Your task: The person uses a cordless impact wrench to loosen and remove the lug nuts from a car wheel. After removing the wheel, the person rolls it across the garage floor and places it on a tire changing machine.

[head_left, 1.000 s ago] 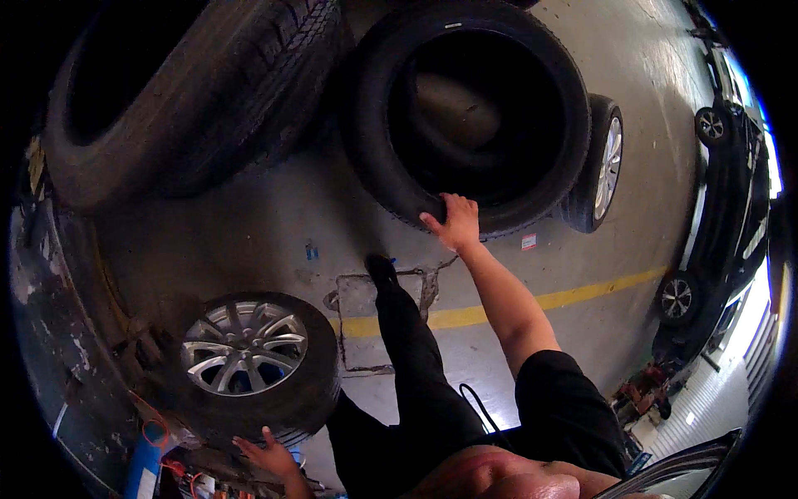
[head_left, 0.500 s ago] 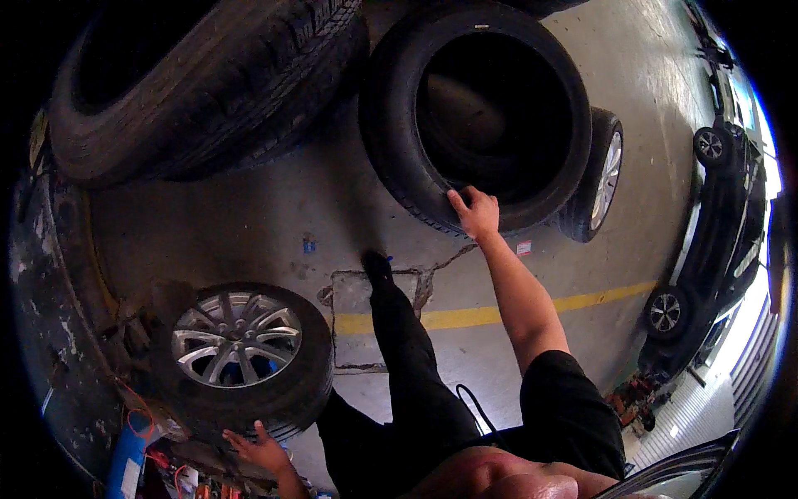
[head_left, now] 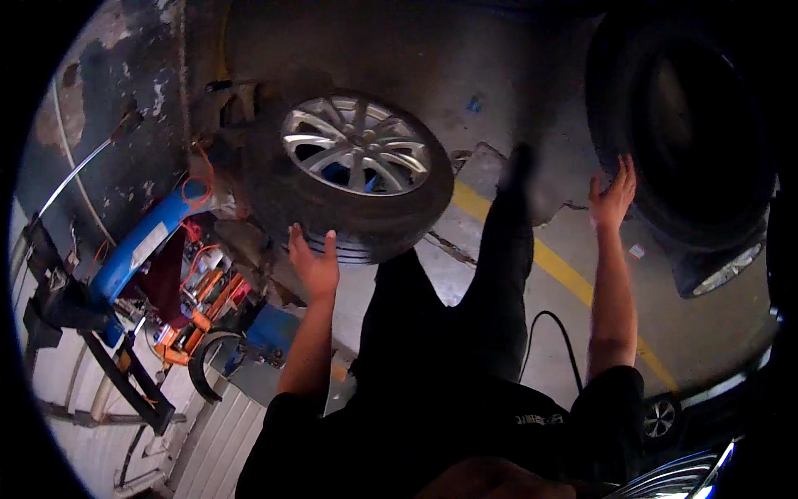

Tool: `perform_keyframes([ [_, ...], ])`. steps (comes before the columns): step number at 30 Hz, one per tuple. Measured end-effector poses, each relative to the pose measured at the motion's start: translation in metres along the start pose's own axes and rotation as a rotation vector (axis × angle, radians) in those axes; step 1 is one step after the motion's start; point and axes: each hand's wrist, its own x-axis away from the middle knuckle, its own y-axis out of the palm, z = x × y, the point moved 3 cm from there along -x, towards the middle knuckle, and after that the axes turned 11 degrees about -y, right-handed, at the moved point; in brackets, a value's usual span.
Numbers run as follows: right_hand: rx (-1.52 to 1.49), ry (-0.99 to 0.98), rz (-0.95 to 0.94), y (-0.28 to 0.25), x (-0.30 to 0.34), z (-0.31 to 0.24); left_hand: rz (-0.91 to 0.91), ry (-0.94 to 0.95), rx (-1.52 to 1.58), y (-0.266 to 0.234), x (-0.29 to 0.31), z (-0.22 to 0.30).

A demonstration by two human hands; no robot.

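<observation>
A wheel with a silver multi-spoke alloy rim [head_left: 391, 150] lies face up on the left, its black tyre [head_left: 374, 220] around it. Close to the tyre's near edge is my left hand [head_left: 316, 264], fingers spread and nothing in them; whether the fingertips touch the rubber I cannot tell. On the right, a loose black tyre [head_left: 619, 108] without a rim shows dimly. Beside its left side my right hand [head_left: 612, 200] is raised with fingers stretched out, seemingly apart from the tyre and holding nothing.
Tools and orange parts [head_left: 204, 312] lie at the left beside a long blue object [head_left: 145, 249] and a black metal frame [head_left: 62, 287]. Another rimmed wheel [head_left: 723, 270] stands past the loose tyre. A yellow line [head_left: 565, 270] crosses the floor; a parked car's wheel [head_left: 661, 416] shows lower right.
The view has swung left, so both tyres sit farther right in it. My right hand has come off the loose tyre's edge. My left hand stays open near the rimmed wheel.
</observation>
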Motion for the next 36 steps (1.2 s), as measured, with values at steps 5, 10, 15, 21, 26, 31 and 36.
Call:
perform_keyframes([
  [5, -0.448, 0.095, -0.387, 0.047, 0.068, -0.097, 0.006, 0.048, 0.045, -0.024, -0.032, -0.01],
  [10, -0.652, -0.019, -0.689, 0.092, 0.125, -0.204, 0.154, 0.142, 0.034, -0.016, -0.109, -0.025],
  [15, -0.759, -0.15, -0.684, 0.094, 0.117, -0.298, 0.222, 0.111, 0.178, 0.008, -0.121, -0.031],
  [21, -0.807, -0.166, -0.51, 0.104, 0.081, -0.386, 0.225, 0.143, 0.149, 0.007, -0.125, -0.037],
  [26, -0.819, -0.203, -0.475, 0.091, 0.053, -0.449, 0.192, 0.114, 0.145, 0.005, -0.128, -0.035],
  [31, -0.791, -0.141, -0.378, 0.094, 0.03, -0.503, 0.18, 0.116, 0.147, 0.0, -0.128, -0.037],
  [36, -0.73, -0.157, -0.403, 0.092, 0.032, -0.502, 0.147, 0.08, 0.126, 0.001, -0.128, -0.039],
])
